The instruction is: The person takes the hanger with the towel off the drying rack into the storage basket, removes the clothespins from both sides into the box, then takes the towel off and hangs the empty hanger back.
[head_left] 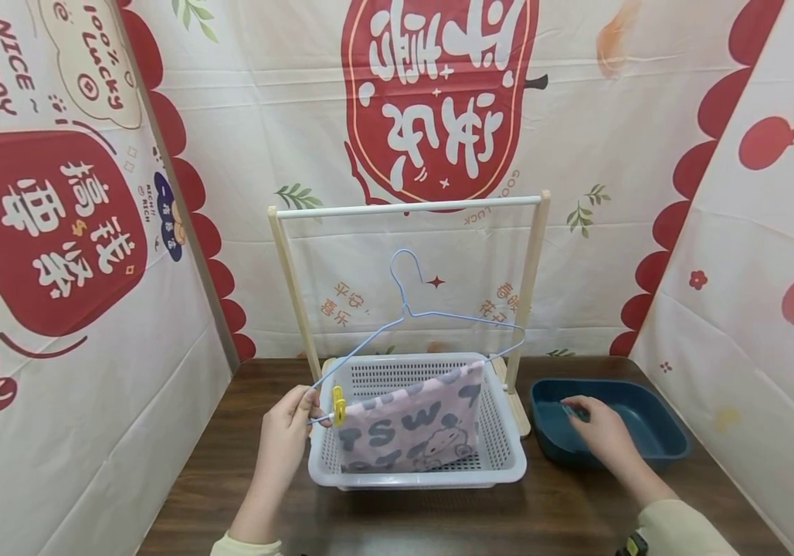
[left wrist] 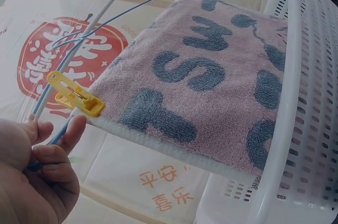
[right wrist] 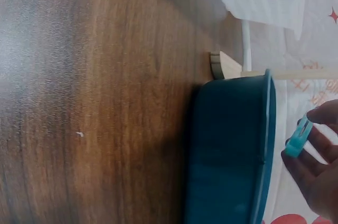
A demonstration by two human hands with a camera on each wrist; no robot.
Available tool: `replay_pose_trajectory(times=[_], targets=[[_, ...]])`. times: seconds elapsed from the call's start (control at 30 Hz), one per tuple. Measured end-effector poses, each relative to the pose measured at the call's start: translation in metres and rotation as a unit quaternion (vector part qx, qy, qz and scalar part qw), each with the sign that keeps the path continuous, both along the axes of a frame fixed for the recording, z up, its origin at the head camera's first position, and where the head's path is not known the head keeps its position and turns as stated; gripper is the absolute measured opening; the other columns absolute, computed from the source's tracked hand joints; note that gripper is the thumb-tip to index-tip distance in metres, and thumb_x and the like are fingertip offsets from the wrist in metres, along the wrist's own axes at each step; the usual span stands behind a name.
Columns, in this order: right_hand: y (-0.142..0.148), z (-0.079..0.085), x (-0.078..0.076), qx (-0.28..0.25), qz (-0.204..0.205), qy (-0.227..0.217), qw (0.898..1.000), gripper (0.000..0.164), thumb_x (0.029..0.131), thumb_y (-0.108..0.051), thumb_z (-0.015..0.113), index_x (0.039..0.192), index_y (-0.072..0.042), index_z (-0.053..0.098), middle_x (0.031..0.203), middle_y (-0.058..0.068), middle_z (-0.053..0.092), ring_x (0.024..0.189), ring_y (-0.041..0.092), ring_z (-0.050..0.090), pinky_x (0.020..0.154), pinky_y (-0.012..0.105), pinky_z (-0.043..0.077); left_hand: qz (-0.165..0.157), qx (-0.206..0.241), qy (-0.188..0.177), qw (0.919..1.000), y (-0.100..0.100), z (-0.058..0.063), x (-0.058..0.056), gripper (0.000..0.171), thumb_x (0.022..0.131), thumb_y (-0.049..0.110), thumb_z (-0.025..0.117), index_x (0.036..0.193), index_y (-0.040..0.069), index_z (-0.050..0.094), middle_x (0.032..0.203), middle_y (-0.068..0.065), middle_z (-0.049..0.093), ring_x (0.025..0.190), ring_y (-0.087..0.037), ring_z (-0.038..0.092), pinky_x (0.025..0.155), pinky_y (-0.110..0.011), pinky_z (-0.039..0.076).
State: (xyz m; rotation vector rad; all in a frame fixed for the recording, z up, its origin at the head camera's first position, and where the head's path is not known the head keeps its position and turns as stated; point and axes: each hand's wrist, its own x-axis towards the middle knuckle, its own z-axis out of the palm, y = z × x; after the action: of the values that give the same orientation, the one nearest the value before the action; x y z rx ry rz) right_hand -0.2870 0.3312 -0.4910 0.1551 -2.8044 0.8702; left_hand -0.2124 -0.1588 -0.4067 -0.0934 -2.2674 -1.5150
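Count: one blue wire hanger; one pink terry towel with grey letters; two plastic clips, namely one yellow and one translucent teal; one white perforated plastic basket; one dark teal plastic bin; one rack with two pale wooden uprights and a white top rail. All on or above a brown wood-grain bench.

Hanger: hook uppermost, frame sloping down to the left, held over the basket. Towel drapes from its lower bar, lower part inside the basket. Yellow clip is fastened at the towel's left end, beside the left hand.

Poses: both forearms enter from the near side. Left hand is clamped on the hanger's left lower corner, thumb against fingers. Right hand is over the left part of the bin, which stands right of the basket; its forearm slants far and left, fingers bent, tips together on the teal clip.
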Motion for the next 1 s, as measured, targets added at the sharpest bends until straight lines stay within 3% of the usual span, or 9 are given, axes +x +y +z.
replay_pose_trajectory(times=[0.2, 0.5, 0.7, 1.0], targets=[[0.008, -0.009, -0.004, -0.007, -0.009, -0.038, 0.999, 0.033, 0.094, -0.01, 0.057, 0.121, 0.009, 0.058, 0.115, 0.03, 0.059, 0.108, 0.046, 0.054, 0.085, 0.059, 0.044, -0.004, 0.01, 0.006, 0.9999, 0.002, 0.0, 0.0, 0.022, 0.102, 0.019, 0.053, 0.085, 0.008, 0.062, 0.068, -0.003, 0.066, 0.062, -0.014, 0.062, 0.051, -0.022, 0.039], [0.01, -0.017, -0.003, -0.019, -0.021, -0.044, 0.999, 0.036, 0.096, -0.012, 0.054, 0.124, 0.01, 0.055, 0.119, 0.032, 0.056, 0.111, 0.047, 0.051, 0.088, 0.061, 0.042, -0.01, 0.015, 0.005, 0.9998, 0.003, -0.001, -0.001, 0.021, 0.102, 0.02, 0.052, 0.088, 0.007, 0.061, 0.07, -0.004, 0.066, 0.062, -0.012, 0.062, 0.049, -0.021, 0.037], [-0.003, -0.008, 0.003, -0.021, -0.016, -0.006, 1.0, 0.032, 0.097, -0.012, 0.055, 0.122, 0.007, 0.058, 0.119, 0.03, 0.057, 0.11, 0.045, 0.052, 0.089, 0.061, 0.042, -0.004, 0.014, 0.006, 0.9999, 0.004, 0.001, -0.001, 0.02, 0.102, 0.02, 0.052, 0.089, 0.007, 0.061, 0.07, -0.005, 0.066, 0.062, -0.015, 0.063, 0.05, -0.021, 0.038], [-0.039, 0.021, 0.022, -0.057, -0.005, 0.083, 0.995, 0.027, 0.099, -0.013, 0.055, 0.121, 0.001, 0.062, 0.121, 0.024, 0.059, 0.115, 0.043, 0.051, 0.09, 0.062, 0.042, 0.006, 0.014, 0.002, 0.9999, 0.006, 0.003, 0.003, 0.019, 0.101, 0.021, 0.053, 0.089, 0.008, 0.059, 0.072, -0.004, 0.066, 0.066, -0.014, 0.064, 0.053, -0.022, 0.041]])
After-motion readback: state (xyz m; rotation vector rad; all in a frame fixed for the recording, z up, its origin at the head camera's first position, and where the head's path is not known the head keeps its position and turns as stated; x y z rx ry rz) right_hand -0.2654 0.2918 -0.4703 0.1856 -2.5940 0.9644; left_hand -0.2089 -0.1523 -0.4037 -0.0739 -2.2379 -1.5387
